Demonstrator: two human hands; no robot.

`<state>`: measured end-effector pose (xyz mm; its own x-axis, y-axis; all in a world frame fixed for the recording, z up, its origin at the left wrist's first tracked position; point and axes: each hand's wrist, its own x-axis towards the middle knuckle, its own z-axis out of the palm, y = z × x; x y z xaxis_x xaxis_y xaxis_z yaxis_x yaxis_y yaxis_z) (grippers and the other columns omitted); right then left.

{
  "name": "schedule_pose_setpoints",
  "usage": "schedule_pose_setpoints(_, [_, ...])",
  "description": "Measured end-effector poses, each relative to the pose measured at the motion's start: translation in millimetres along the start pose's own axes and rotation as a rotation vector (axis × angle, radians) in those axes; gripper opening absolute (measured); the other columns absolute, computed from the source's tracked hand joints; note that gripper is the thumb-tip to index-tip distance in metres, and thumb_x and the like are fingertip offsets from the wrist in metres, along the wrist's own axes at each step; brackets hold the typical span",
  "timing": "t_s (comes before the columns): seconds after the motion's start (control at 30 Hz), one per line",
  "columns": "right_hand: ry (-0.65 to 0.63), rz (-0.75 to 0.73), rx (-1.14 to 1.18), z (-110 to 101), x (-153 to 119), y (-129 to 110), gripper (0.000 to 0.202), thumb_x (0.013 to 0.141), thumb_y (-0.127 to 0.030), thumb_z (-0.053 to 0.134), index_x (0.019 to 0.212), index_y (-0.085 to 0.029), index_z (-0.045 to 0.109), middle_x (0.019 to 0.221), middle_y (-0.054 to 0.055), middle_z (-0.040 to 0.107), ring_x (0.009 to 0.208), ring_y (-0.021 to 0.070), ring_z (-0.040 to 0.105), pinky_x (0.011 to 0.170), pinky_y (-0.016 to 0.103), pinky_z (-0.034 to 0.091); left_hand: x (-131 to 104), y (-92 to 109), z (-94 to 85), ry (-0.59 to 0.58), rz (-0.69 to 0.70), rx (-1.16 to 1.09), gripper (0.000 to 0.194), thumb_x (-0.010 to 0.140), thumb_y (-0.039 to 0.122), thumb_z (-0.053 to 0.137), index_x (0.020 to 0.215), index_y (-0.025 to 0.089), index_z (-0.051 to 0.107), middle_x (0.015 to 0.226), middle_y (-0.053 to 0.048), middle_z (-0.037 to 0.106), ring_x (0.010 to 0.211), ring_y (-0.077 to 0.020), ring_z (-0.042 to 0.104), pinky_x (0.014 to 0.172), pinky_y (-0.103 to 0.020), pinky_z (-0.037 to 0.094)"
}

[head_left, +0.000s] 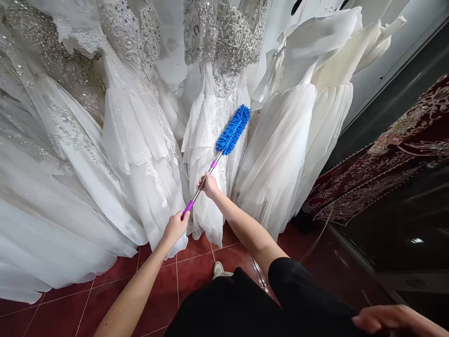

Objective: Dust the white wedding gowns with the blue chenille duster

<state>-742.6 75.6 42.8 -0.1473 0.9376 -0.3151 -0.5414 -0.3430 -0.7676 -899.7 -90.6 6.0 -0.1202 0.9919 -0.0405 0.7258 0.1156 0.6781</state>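
Note:
A duster with a fluffy blue head (233, 130) and a metal pole with purple parts slants up to the right. My left hand (176, 226) is wrapped round its purple handle at the lower end. Higher on the metal pole, my right hand (209, 185) has its fingers closed round it. The blue head lies against or just in front of the skirt of a white beaded dress (205, 117) in the middle; whether it touches cannot be told.
More white gowns (140, 126) hang at the left, and plain ones (280, 135) at the right. A dark red embroidered garment (372, 173) is at the far right. Below lies a red tiled floor (196, 271). Another person's hand (393, 318) shows at the bottom right.

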Motion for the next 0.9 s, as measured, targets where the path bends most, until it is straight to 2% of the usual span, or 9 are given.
schedule_pose_setpoints(0.07, [-0.038,0.046,-0.013,-13,2,-2,0.026,0.098,-0.043,0.058,0.079,-0.027,0.049,0.062,0.002,0.058,0.057,0.0198,0.064,0.069,0.04,0.059,0,-3,11.3,0.002,-0.004,-0.05,0.044,0.1,0.055,0.042,0.069,0.024,0.042,0.057,0.002,0.047,0.057,-0.0169,0.046,0.058,-0.028,0.03])
schedule_pose_setpoints(0.13, [-0.073,0.096,-0.019,-24,8,-13,0.024,0.099,-0.041,0.06,0.084,-0.022,0.053,0.067,0.004,0.064,0.064,0.0211,0.07,0.071,0.038,0.061,1,-3,19.9,0.003,-0.023,-0.1,0.046,0.099,0.057,0.042,0.068,0.024,0.041,0.057,0.002,0.046,0.057,-0.0164,0.045,0.057,-0.028,0.03])
schedule_pose_setpoints(0.27, [-0.084,0.046,0.092,-41,33,-58,0.023,0.1,-0.039,0.062,0.089,-0.019,0.054,0.079,0.007,0.071,0.072,0.0194,0.073,0.071,0.032,0.06,4,1,29.4,0.002,-0.024,-0.13,0.046,0.098,0.058,0.044,0.068,0.024,0.041,0.057,0.003,0.043,0.057,-0.0157,0.043,0.058,-0.028,0.031])
schedule_pose_setpoints(0.37, [-0.112,-0.012,0.173,-45,53,-87,0.024,0.104,-0.037,0.055,0.087,-0.021,0.053,0.07,0.001,0.063,0.063,0.016,0.065,0.067,0.03,0.058,7,6,33.1,-0.01,-0.033,-0.117,0.045,0.099,0.057,0.044,0.069,0.023,0.042,0.056,0.003,0.043,0.056,-0.0154,0.042,0.058,-0.028,0.031])
schedule_pose_setpoints(0.43, [-0.102,-0.046,0.183,-43,61,-97,0.025,0.105,-0.035,0.053,0.084,-0.022,0.051,0.063,-0.004,0.054,0.053,0.0133,0.055,0.062,0.027,0.055,10,10,34.7,-0.016,-0.032,-0.105,0.045,0.099,0.058,0.042,0.07,0.024,0.042,0.056,0.003,0.044,0.056,-0.0154,0.043,0.058,-0.029,0.031])
schedule_pose_setpoints(0.5, [-0.081,-0.088,0.188,-40,64,-98,0.027,0.107,-0.033,0.05,0.083,-0.022,0.05,0.06,-0.006,0.049,0.048,0.0115,0.048,0.059,0.025,0.052,14,13,35.7,-0.019,-0.021,-0.101,0.045,0.099,0.058,0.041,0.07,0.024,0.041,0.056,0.003,0.045,0.056,-0.0155,0.043,0.057,-0.029,0.031])
schedule_pose_setpoints(0.57, [-0.086,-0.117,0.187,-37,62,-95,0.029,0.109,-0.029,0.045,0.082,-0.022,0.049,0.06,-0.006,0.049,0.047,0.0109,0.047,0.059,0.025,0.051,19,15,35.8,-0.02,-0.008,-0.108,0.045,0.099,0.058,0.04,0.07,0.024,0.041,0.056,0.003,0.044,0.055,-0.0155,0.043,0.057,-0.029,0.031])
schedule_pose_setpoints(0.73, [-0.09,-0.185,0.075,-30,47,-76,0.029,0.108,-0.029,0.048,0.08,-0.021,0.05,0.058,-0.003,0.055,0.059,0.0145,0.061,0.068,0.026,0.054,39,27,30.7,-0.072,-0.005,-0.237,0.049,0.1,0.063,0.04,0.072,0.023,0.045,0.061,0.003,0.046,0.056,-0.0144,0.044,0.055,-0.027,0.033])
schedule_pose_setpoints(0.9, [-0.135,-0.189,0.021,-23,29,-46,0.028,0.105,-0.034,0.055,0.08,-0.021,0.053,0.063,0.001,0.065,0.072,0.0165,0.07,0.074,0.026,0.054,64,51,29.1,-0.076,-0.039,-0.276,0.049,0.098,0.064,0.041,0.074,0.023,0.05,0.058,0.002,0.048,0.052,-0.0145,0.045,0.05,-0.026,0.032])
